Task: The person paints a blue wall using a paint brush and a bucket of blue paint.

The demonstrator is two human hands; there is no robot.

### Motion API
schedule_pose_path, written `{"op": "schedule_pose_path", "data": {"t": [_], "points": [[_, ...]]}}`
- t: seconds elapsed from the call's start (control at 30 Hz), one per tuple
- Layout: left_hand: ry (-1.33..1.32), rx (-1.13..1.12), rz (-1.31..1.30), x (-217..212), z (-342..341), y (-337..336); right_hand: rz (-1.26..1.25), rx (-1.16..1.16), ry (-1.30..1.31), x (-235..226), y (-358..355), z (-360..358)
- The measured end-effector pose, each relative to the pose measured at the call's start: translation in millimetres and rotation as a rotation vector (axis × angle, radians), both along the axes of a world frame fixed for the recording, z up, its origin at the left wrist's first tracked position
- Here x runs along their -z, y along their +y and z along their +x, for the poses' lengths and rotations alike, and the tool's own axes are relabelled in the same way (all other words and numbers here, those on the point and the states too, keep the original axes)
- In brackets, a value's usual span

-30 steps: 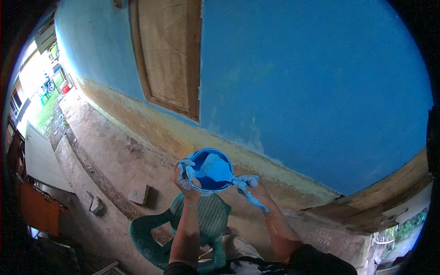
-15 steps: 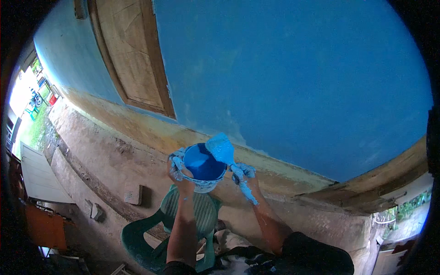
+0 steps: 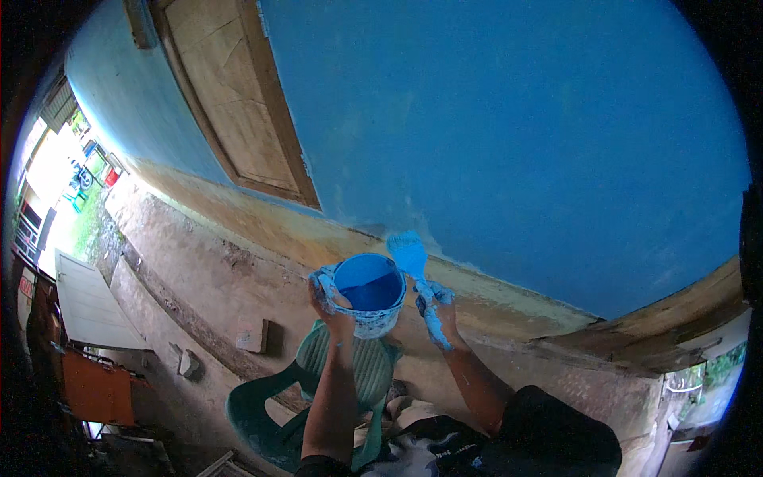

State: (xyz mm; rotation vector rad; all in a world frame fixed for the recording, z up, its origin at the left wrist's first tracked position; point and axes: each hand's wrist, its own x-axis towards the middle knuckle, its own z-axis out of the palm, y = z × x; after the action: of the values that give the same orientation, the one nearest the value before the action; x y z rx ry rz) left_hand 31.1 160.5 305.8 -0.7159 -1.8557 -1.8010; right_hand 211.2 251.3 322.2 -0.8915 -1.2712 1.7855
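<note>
My left hand [image 3: 328, 290], smeared with blue paint, is closed round the left rim of a small white bucket [image 3: 377, 324] with blue paint inside. The bucket is tilted, its mouth facing up toward me. In my right hand [image 3: 436, 305] is a paintbrush [image 3: 409, 254] coated in blue, its bristles pointing up and away from me. The brush head is just right of the bucket's rim, close to it. Blue paint covers the right fingers and the brush handle. Beyond both hands stands the blue-painted wall [image 3: 509, 151], with a bare beige strip along its base.
A green plastic chair [image 3: 346, 370] stands right below the bucket. A brown wooden door or shutter [image 3: 230, 95] is set in the wall. On the ground at left lie a block [image 3: 252, 335] and a stone [image 3: 188, 363]; a white panel [image 3: 95, 306] leans farther left.
The paintbrush has gone from over the bucket's mouth to beside its right rim, bristles now upward. The bucket has tipped somewhat. The whole view has shifted slightly.
</note>
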Motion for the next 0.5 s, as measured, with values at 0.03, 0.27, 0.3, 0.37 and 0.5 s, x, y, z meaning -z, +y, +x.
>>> {"op": "schedule_pose_path", "data": {"t": [0.03, 0.27, 0.3, 0.37, 0.5], "points": [[-0.040, 0.050, -0.016, 1.4, -1.2, -1.8, 0.032, 0.005, -0.070, 5.9, 1.5, 0.3], [-0.355, 0.358, -0.101, 39.4, -4.6, -21.9, 0.014, 0.032, 0.147, 66.2, 23.6, 2.7], [-0.319, 0.260, -0.142, 40.5, -2.6, -21.4, 0.078, 0.044, 0.107, 76.6, 25.5, 2.3], [-0.328, 0.158, -0.166, 36.9, 2.5, -19.7, 0.150, 0.048, 0.068, 96.6, 29.9, 0.5], [-0.269, 0.371, 0.129, 18.5, 6.6, -18.4, 0.318, 0.201, -0.096, 131.6, 33.5, -16.5]]}}
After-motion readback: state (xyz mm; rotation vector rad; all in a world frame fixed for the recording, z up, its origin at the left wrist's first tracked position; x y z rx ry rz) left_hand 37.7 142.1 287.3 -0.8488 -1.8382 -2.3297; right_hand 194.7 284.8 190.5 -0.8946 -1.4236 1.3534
